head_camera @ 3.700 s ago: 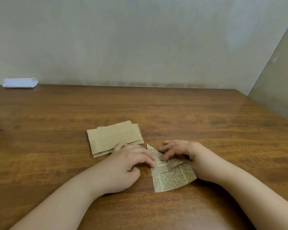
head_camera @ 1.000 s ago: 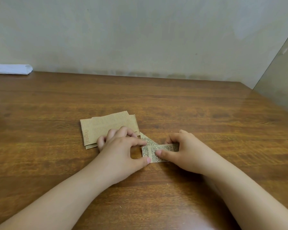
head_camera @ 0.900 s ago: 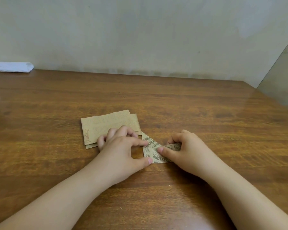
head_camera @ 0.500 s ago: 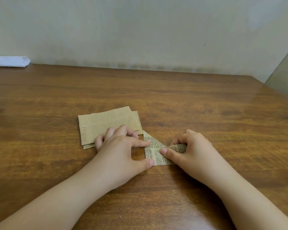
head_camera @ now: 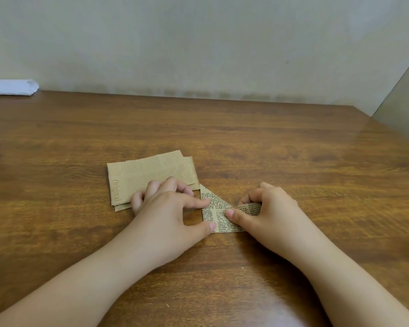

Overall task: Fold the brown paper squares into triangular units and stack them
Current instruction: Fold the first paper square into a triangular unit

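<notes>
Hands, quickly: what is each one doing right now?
Left hand: open, fingers pressing the half-folded newsprint paper flat.
Right hand: closed, pinching that paper's right flap.

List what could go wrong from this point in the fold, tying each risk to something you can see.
1. The left hand pins the folded sheet only by fingertip and thumb at its left edge. If the right hand, pinching its flap, tugs, the sheet may slide on the glossy table, skewing the crease.
2. The left hand's other fingers seem to rest on the stack of unfolded sheets, already fanned; a shift could scatter it further.
</notes>
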A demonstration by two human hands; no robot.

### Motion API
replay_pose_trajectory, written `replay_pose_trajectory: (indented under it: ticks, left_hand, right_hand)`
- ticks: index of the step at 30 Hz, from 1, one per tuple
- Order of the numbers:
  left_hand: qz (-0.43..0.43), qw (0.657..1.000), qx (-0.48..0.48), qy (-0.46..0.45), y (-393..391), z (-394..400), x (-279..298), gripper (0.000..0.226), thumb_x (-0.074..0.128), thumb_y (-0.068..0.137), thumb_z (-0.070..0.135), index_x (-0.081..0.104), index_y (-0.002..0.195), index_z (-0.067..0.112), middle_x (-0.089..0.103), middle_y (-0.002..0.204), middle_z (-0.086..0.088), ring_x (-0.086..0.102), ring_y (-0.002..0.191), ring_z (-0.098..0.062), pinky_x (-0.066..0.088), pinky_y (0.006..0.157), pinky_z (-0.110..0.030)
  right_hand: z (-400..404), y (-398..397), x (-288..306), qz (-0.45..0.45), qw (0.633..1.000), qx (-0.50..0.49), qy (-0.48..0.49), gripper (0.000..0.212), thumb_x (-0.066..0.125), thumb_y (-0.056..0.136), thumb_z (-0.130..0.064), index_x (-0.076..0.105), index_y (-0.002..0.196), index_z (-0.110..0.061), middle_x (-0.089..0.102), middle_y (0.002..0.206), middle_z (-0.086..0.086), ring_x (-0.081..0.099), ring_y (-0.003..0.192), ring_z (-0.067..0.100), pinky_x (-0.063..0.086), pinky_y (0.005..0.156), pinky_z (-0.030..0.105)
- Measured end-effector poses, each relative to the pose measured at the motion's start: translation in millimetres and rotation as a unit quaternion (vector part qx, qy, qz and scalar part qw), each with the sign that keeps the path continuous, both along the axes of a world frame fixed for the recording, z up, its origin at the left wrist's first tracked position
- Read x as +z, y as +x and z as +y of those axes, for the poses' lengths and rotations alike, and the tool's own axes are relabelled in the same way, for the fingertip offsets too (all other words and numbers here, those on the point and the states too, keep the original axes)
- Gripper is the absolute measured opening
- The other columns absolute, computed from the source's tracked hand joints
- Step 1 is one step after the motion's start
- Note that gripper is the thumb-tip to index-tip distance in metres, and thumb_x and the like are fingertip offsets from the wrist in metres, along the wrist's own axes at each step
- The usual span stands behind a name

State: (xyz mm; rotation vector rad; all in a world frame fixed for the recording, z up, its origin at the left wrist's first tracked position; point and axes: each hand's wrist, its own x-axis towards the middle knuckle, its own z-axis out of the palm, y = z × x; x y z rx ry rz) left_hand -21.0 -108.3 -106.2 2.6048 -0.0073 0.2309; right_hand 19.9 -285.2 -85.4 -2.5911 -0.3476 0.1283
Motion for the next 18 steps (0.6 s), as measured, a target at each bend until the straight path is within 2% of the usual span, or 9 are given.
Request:
replay_pose_trajectory:
  ticks: [4, 8, 12, 14, 16, 18]
  left_hand:
    - [-0.009, 1.0, 0.004, 0.007, -0.7, -1.7, -1.3, 0.044, 0.058, 0.071, 0.068, 0.06, 0.112, 0.053, 0.035, 0.104, 0.029, 0.024, 0.11, 0.003, 0.009, 0.091, -0.023]
    - [-0.011, 1.0, 0.005, 0.015, -1.1, -1.4, -2.6, 0.045, 0.06, 0.071, 0.068, 0.059, 0.113, 0.053, 0.036, 0.104, 0.029, 0.024, 0.11, 0.002, 0.008, 0.092, -0.024]
    - [-0.019, 1.0, 0.005, 0.02, -2.3, -1.5, -2.2, 0.045, 0.06, 0.072, 0.068, 0.059, 0.114, 0.053, 0.036, 0.104, 0.029, 0.024, 0.11, 0.002, 0.007, 0.096, -0.024]
    - [-0.022, 0.999, 0.007, 0.021, -1.9, -1.5, -2.5, 0.045, 0.06, 0.072, 0.069, 0.059, 0.114, 0.053, 0.036, 0.104, 0.029, 0.024, 0.109, 0.001, 0.006, 0.096, -0.024]
    - [-0.022, 0.999, 0.01, 0.025, -1.9, -1.8, -2.8, 0.045, 0.059, 0.072, 0.069, 0.059, 0.114, 0.053, 0.036, 0.105, 0.028, 0.024, 0.108, 0.001, 0.007, 0.096, -0.025]
    - [-0.024, 0.999, 0.013, 0.031, -2.2, -2.4, -2.9, 0.044, 0.058, 0.073, 0.069, 0.059, 0.114, 0.053, 0.037, 0.106, 0.027, 0.024, 0.108, 0.001, 0.008, 0.099, -0.027]
  right_hand:
    - [0.3, 1.0, -2.1, -0.011, 1.0, -0.003, 0.005, 0.022, 0.067, 0.079, -0.052, 0.057, 0.079, -0.033, 0.049, 0.091, -0.011, 0.049, 0.105, 0.016, 0.036, 0.097, 0.035]
    - [1.9, 0.4, -3.3, -0.02, 1.0, -0.007, -0.021, 0.026, 0.064, 0.079, -0.055, 0.048, 0.074, -0.035, 0.047, 0.092, -0.014, 0.045, 0.106, 0.013, 0.032, 0.091, 0.034]
    - [-0.1, -6.9, -0.1, -0.145, 0.986, -0.01, -0.08, 0.037, 0.062, 0.077, -0.059, 0.041, 0.098, -0.036, 0.034, 0.1, -0.016, 0.032, 0.099, 0.006, 0.021, 0.083, 0.029]
    - [3.6, -14.8, 3.5, -0.16, 0.984, 0.033, -0.074, 0.026, 0.06, 0.081, -0.054, 0.044, 0.094, -0.039, 0.034, 0.097, -0.016, 0.03, 0.097, 0.006, 0.017, 0.081, 0.028]
    - [10.4, -21.8, 3.5, -0.132, 0.988, 0.062, -0.052, 0.015, 0.058, 0.084, -0.05, 0.05, 0.084, -0.037, 0.038, 0.091, -0.014, 0.033, 0.097, 0.008, 0.019, 0.082, 0.029]
    - [14.1, -24.7, 0.0, -0.111, 0.991, 0.063, -0.038, 0.015, 0.056, 0.087, -0.046, 0.053, 0.079, -0.034, 0.04, 0.087, -0.013, 0.037, 0.098, 0.01, 0.023, 0.084, 0.03]
